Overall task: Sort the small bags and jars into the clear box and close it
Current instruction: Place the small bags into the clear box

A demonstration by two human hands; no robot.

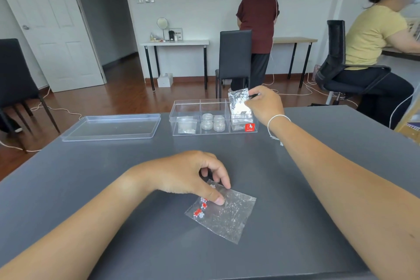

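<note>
Your right hand [264, 104] pinches a small bag [239, 103] upright over the clear box's [213, 118] right compartment; released crooked, it may block the lid [111, 126]. Your left hand [191, 175] presses the bead bag [223, 210] nearer you.

One marking found: a small red square sticker [249, 127] on the near front wall of the clear box [186, 107], at its right end, over the right compartment. It bears a white cube-like logo with a line of white lettering beneath; the lettering is too small to read. The bag [223, 211] on the near surface shows red and white marks, not legible as text. No other text, number or sign can be read
</note>
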